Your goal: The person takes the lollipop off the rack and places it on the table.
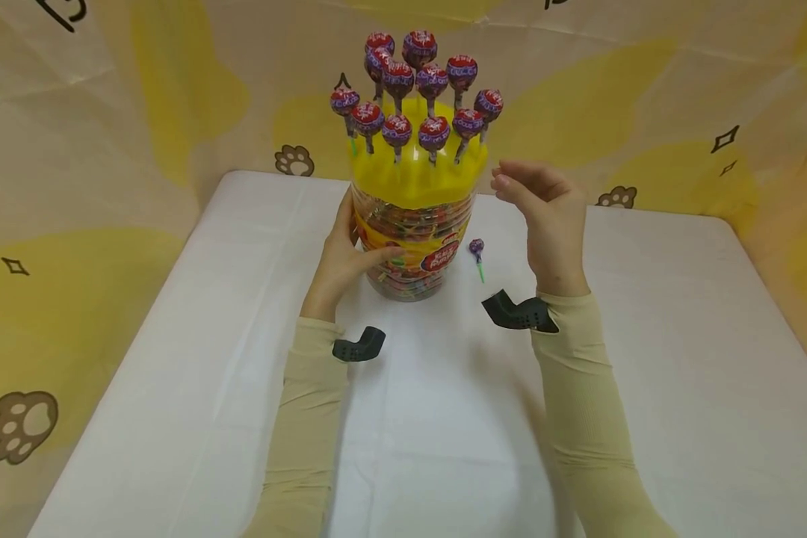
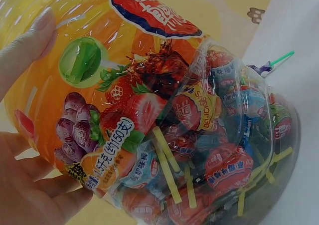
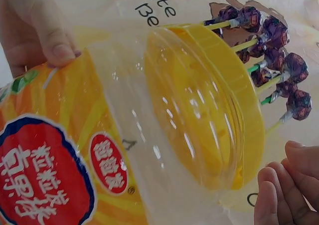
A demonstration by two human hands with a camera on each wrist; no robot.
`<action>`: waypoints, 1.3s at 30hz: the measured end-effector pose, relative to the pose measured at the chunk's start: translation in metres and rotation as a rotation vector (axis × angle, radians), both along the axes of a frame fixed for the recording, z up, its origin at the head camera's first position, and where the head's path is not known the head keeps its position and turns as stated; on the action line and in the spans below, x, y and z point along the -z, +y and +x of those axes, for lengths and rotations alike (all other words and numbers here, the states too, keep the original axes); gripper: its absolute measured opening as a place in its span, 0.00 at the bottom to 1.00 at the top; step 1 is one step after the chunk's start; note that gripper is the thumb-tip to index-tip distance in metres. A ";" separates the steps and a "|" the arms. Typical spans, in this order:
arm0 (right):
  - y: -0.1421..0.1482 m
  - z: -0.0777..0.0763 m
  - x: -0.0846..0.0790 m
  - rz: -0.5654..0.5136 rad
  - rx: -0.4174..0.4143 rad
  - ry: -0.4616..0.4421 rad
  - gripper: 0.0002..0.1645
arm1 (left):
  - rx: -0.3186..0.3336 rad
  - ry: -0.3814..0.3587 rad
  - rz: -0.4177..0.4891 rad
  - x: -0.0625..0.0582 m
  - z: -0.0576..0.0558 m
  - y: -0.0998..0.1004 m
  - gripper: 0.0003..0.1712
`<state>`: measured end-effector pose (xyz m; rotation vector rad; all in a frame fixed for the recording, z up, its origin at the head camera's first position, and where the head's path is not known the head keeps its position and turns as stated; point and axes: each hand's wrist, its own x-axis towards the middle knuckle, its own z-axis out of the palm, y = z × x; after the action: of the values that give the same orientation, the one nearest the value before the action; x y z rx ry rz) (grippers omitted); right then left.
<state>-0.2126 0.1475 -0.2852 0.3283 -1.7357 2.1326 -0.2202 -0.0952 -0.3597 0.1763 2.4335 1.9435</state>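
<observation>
A large clear plastic jar of wrapped lollipops (image 1: 410, 246) stands on the table under a yellow lid (image 1: 403, 183). Several purple-and-red lollipops (image 1: 433, 133) stick up from that lid on their sticks. My left hand (image 1: 343, 250) grips the jar's left side, thumb across the label and fingers wrapped behind; the left wrist view shows this hand (image 2: 35, 185) close up. To the right of the lid, my right hand (image 1: 545, 209) is raised, fingers loosely bent. Between its thumb and fingers (image 3: 294, 205) nothing shows in the right wrist view.
One loose lollipop (image 1: 477, 250) with a green stick lies on the white tabletop (image 1: 242, 336), right of the jar. Black wrist mounts (image 1: 521, 311) jut inward from both sleeves. A yellow patterned cloth (image 1: 578, 90) hangs behind and beside the table.
</observation>
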 end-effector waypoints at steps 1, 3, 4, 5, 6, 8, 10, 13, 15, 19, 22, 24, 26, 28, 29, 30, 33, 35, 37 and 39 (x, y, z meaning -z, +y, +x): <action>-0.001 0.000 -0.002 -0.001 -0.002 0.003 0.08 | 0.000 0.003 -0.002 0.000 0.000 0.000 0.59; -0.003 -0.001 -0.004 -0.004 -0.004 0.008 0.08 | 0.001 0.006 -0.006 0.000 0.000 0.000 0.59; -0.005 -0.001 -0.006 -0.004 -0.004 0.009 0.08 | 0.000 0.008 -0.007 0.001 -0.001 0.000 0.59; -0.006 -0.002 -0.007 -0.001 -0.002 0.009 0.08 | 0.000 0.008 -0.008 0.001 -0.001 0.000 0.59; -0.007 -0.002 -0.009 0.004 0.000 0.007 0.08 | -0.001 0.009 -0.009 0.001 -0.001 0.000 0.59; -0.009 -0.002 -0.011 0.010 0.004 0.007 0.08 | -0.003 0.007 -0.011 0.000 0.000 0.000 0.60; -0.012 -0.003 -0.014 0.016 0.012 0.009 0.08 | -0.005 0.005 -0.012 0.000 0.000 0.000 0.60; -0.015 -0.005 -0.018 0.007 0.017 0.017 0.09 | -0.005 0.000 -0.012 -0.001 0.000 0.000 0.61; -0.017 -0.007 -0.020 0.002 0.021 0.023 0.09 | -0.005 -0.001 -0.012 -0.001 -0.001 0.000 0.61; -0.021 -0.009 -0.024 0.004 0.030 0.035 0.09 | -0.002 -0.002 -0.005 -0.001 -0.001 0.000 0.60; -0.024 -0.010 -0.025 0.016 0.038 0.037 0.08 | 0.000 -0.008 0.000 -0.002 -0.001 0.000 0.60; -0.025 -0.011 -0.025 0.025 0.046 0.031 0.08 | 0.000 -0.013 -0.001 -0.002 0.000 0.000 0.60; -0.026 -0.012 -0.025 0.033 0.052 0.028 0.07 | -0.001 -0.015 -0.002 -0.002 0.000 -0.001 0.60; -0.027 -0.014 -0.026 0.043 0.058 0.028 0.07 | -0.002 -0.013 0.001 -0.001 0.001 -0.001 0.60; -0.027 -0.014 -0.026 0.046 0.060 0.028 0.07 | -0.003 -0.011 0.003 -0.001 0.000 -0.001 0.60; -0.027 -0.015 -0.026 0.048 0.060 0.031 0.07 | -0.003 -0.010 0.003 0.000 0.000 -0.001 0.60; -0.026 -0.017 -0.026 0.050 0.063 0.036 0.07 | -0.002 -0.005 0.003 0.001 0.000 -0.001 0.60; -0.026 -0.017 -0.026 0.051 0.067 0.037 0.06 | -0.001 -0.005 0.002 0.001 -0.001 -0.001 0.60; -0.026 -0.017 -0.026 0.049 0.073 0.038 0.06 | 0.001 -0.005 0.004 0.001 0.000 0.000 0.60; -0.026 -0.017 -0.026 0.045 0.077 0.036 0.06 | 0.002 -0.006 0.008 0.001 0.000 0.000 0.60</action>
<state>-0.2296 0.1216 -0.2593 0.3051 -1.7489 2.0240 -0.2207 -0.0950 -0.3602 0.1731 2.4219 1.9503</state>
